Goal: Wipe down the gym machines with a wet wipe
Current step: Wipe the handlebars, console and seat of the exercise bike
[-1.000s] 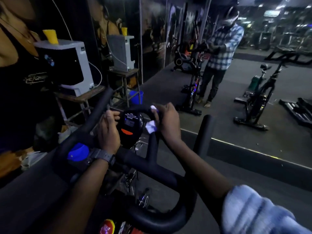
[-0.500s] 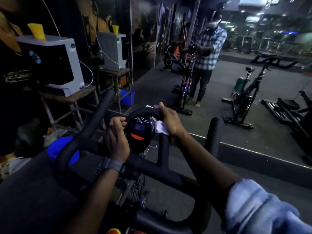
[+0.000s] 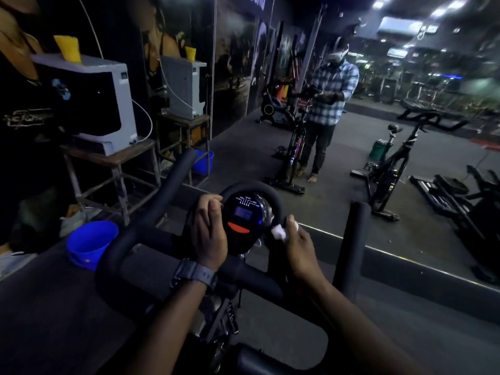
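Glossy plastic console [image 3: 244, 220], matt foam handlebar [image 3: 162, 201]

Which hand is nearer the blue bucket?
Left. The left hand grips the console's left edge, on the blue bucket side; the right hand holds the wipe beyond the console.

Exercise bike [image 3: 151, 239] up close, black padded handlebars, left horn angled up-left, right horn upright, a padded loop arching over the console. Console [image 3: 243, 220] black, oval, tilted toward the camera, small blue lit screen, orange-red button below it, white printed lines at top. Wet wipe [image 3: 278, 231] white, crumpled into a small wad, pressed against the right side of the loop just beside the console edge, pinched under fingers of the right hand [image 3: 299, 246]. Left hand [image 3: 208, 234] grips the console's left edge
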A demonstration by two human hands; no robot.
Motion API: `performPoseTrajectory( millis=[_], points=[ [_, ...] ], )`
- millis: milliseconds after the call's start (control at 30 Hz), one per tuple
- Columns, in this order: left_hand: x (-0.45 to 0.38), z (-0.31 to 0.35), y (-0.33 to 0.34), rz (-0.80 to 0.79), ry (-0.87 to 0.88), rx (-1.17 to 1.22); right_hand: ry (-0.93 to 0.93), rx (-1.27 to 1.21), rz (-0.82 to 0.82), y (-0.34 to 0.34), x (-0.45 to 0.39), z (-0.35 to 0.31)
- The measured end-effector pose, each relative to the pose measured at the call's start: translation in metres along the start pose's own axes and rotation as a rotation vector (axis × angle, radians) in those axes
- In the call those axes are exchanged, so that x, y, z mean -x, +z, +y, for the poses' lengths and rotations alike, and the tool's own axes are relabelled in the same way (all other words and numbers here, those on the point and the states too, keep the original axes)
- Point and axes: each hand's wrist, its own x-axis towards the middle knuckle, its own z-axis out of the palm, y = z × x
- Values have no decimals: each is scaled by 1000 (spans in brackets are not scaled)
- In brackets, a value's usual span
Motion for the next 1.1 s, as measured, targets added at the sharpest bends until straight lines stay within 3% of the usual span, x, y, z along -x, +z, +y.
performPoseTrajectory(
  millis=[67, 133, 233, 367, 533, 600, 700, 833, 900, 1000, 1100],
  points=[
    [0, 1, 0, -8, 12, -12, -154, 168, 143, 13, -25, -6],
    [1, 2, -1, -10, 8, -16, -295, 381, 120, 24, -51, -19],
    [2, 4, -2, 1, -9, -15, -445, 708, -129, 25, -77, -44],
    [1, 3, -2, -4, -9, -17, -477, 682, -520, -3, -77, -52],
    [1, 5, -4, -8, -12, 11, -625, 889, -654, -36, -83, -46],
    [2, 5, -3, -2, -10, 14, -602, 971, -648, -28, -90, -51],
    [2, 4, -4, 23, 0, 20, -393, 1059, -642, 1, -96, -73],
    [1, 4, -3, 37, 8, 36, -448, 1358, -681, 41, -96, -107],
    [2, 5, -3, 45, -4, 53, -499, 1357, -684, 48, -92, -110],
    [2, 6, -5, 39, -28, 43, -554, 1162, -607, 32, -101, -86],
    [1, 7, -6, 33, -24, 17, -350, 795, -604, 1, -102, -59]
  ],
)
